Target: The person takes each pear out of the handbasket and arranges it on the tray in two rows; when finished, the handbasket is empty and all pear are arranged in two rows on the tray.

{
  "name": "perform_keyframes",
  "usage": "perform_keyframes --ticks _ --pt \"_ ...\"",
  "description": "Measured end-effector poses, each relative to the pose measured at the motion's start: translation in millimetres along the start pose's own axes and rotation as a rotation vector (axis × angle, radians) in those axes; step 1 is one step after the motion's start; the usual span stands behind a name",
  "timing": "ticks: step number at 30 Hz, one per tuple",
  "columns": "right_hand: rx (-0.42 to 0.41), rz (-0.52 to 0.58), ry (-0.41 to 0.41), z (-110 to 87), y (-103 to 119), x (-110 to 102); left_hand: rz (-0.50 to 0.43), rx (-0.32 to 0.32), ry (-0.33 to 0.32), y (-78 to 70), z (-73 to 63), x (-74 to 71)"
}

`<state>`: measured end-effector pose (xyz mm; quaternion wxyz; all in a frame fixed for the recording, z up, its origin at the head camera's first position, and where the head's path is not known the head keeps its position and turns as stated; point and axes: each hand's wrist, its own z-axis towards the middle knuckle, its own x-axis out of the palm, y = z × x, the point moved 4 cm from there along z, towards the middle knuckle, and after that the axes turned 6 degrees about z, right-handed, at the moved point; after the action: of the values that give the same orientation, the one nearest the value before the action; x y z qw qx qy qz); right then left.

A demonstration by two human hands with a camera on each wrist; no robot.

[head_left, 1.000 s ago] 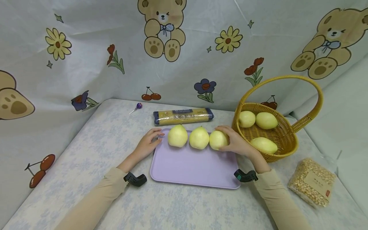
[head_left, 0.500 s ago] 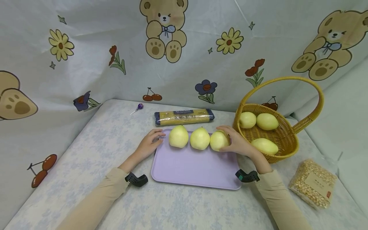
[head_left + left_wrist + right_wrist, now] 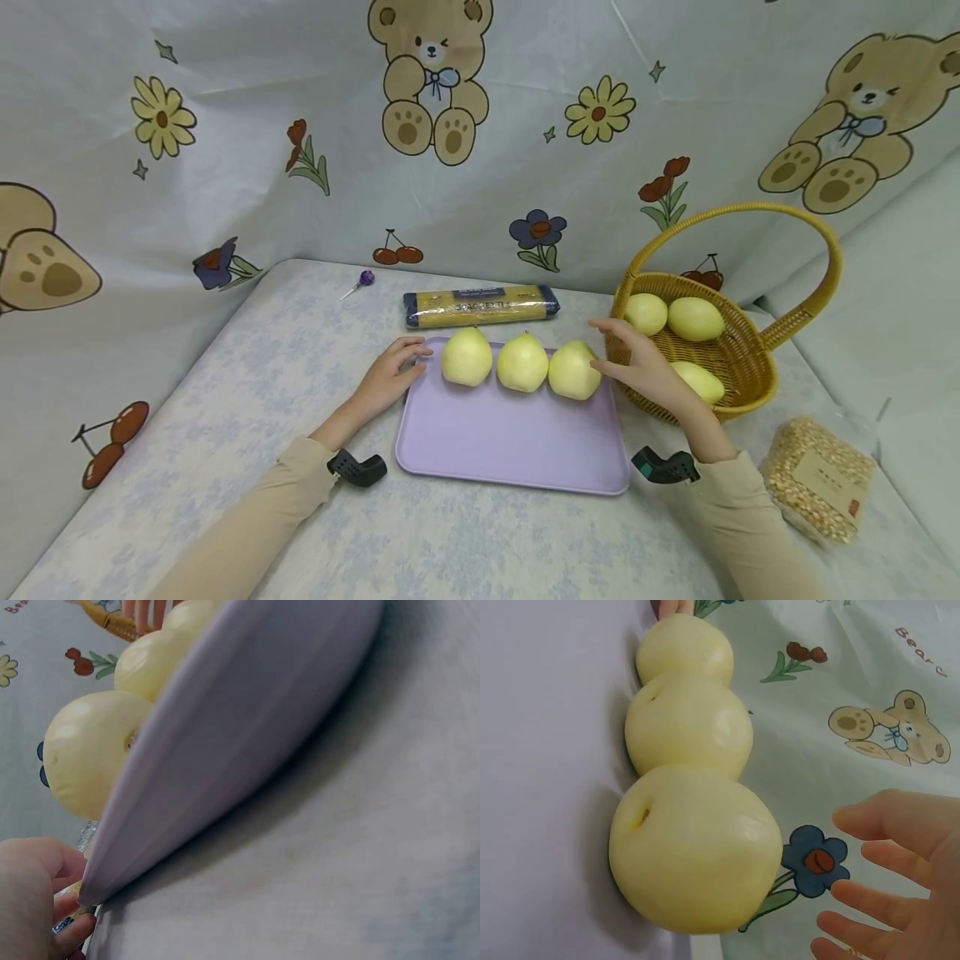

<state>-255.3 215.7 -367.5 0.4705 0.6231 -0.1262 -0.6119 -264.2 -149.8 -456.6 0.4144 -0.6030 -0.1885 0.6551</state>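
Observation:
Three pale yellow pears stand in a row along the back of a lilac tray (image 3: 510,442): a left pear (image 3: 466,357), a middle pear (image 3: 522,363) and a right pear (image 3: 574,371). My left hand (image 3: 390,372) holds the tray's back left corner, its thumb and fingers about the rim in the left wrist view. Just right of the right pear is my right hand (image 3: 648,367), fingers spread and holding nothing. A gap between that hand and the nearest pear (image 3: 694,855) shows in the right wrist view.
At the right stands a wicker basket (image 3: 757,375) with a tall handle and three pale yellow-green fruits inside. A spaghetti pack (image 3: 480,307) lies behind the tray, a lollipop (image 3: 365,279) farther left. A bag of corn kernels (image 3: 817,479) lies front right.
My right hand has let go of the right pear and moved right, toward the basket. That pear now sits tilted slightly differently. My left hand stays at the tray corner.

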Motion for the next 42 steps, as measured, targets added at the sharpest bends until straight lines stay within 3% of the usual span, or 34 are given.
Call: perform_keyframes --ticks 9,18,23,32,42 --pt "0.029 -0.064 -0.148 -28.5 -7 -32 0.011 0.007 -0.001 0.1 0.3 0.7" --pt "0.19 -0.171 -0.315 -51.0 -29 -62 0.019 0.001 -0.005 2.9 0.5 0.6" --pt "0.262 -0.193 -0.307 -59.7 -37 -70 0.014 0.004 -0.005 2.1 0.1 0.4" --pt "0.443 -0.265 -0.207 -65.1 -51 -69 0.018 0.008 -0.004 1.7 0.6 1.5" --pt "0.402 -0.402 -0.304 -68.4 -46 -68 0.032 0.013 0.003 2.5 0.8 1.7"
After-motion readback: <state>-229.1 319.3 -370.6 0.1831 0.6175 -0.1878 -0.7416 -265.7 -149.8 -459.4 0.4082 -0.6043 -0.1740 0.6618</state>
